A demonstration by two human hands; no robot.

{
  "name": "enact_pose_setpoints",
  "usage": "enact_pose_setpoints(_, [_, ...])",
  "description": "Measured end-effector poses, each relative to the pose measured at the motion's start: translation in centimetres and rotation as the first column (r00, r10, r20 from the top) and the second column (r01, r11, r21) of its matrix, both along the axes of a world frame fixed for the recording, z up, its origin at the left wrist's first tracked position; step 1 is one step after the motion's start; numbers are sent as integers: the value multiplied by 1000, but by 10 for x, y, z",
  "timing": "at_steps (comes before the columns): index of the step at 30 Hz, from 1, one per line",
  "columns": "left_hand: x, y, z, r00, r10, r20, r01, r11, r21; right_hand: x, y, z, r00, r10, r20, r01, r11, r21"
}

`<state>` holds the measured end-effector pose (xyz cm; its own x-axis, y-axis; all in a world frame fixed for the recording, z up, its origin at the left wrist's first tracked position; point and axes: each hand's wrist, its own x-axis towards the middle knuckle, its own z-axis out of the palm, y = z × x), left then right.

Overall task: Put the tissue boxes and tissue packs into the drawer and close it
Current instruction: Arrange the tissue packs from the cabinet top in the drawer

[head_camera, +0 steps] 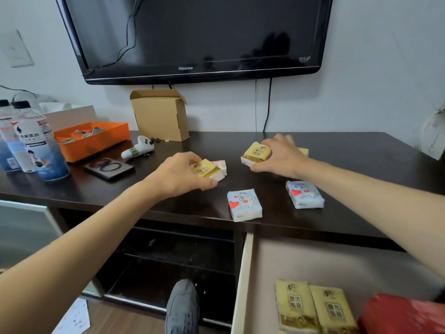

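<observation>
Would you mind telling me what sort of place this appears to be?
Probably a bedroom or hotel room: a wall-mounted television hangs above a dark wooden cabinet with an open drawer, and water bottles stand at its left.

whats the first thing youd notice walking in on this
Two hands sit mid-desk, the left hand and right hand each closed on a yellow pack. Nearer the front edge lie two heart-print packs, untouched. At lower right the drawer stands open with two yellow packs already inside, and a black TV fills the wall above.
</observation>
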<state>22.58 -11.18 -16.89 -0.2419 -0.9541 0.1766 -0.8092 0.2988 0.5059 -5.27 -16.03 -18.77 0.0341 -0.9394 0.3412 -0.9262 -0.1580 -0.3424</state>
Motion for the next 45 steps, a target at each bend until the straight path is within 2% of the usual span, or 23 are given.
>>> enact_pose_setpoints(3, [-17,41,8,991,-99,-95,98,995,-13,-7,51,5,996,30,88,-23,997,-75])
enact_pose_setpoints(6, [-38,90,11,960,-245,-138,245,969,-21,-21,112,4,974,88,208,-72,994,-83])
enact_pose_setpoints(10, [-67,141,-12,888,-449,-98,456,886,78,-46,199,-12,967,151,205,-151,988,-13])
enact_pose_setpoints(12, [-82,154,-32,860,-510,-24,509,853,118,-56,233,-24,971,162,177,-174,983,56])
enact_pose_setpoints(15, [-100,158,-57,836,-534,129,519,845,132,-64,262,-40,988,148,48,-154,974,168])
enact_pose_setpoints(17, [-109,158,-70,833,-524,179,505,852,140,-64,269,-48,987,157,-30,-145,958,249])
enact_pose_setpoints(20, [-116,154,-85,823,-507,258,491,862,128,-60,268,-54,985,167,-46,-140,923,359])
enact_pose_setpoints(27, [-119,146,-100,786,-520,334,478,854,205,-46,253,-63,957,224,-185,-90,836,542])
enact_pose_setpoints(40, [-121,144,-100,737,-586,337,513,809,285,-47,244,-62,978,206,32,-181,762,621])
enact_pose_setpoints(43, [-117,140,-93,774,-571,273,508,818,271,-49,245,-66,985,171,5,-140,790,597])
enact_pose_setpoints(45, [-113,136,-87,793,-534,292,483,844,234,-49,245,-68,990,131,-51,-77,811,580])
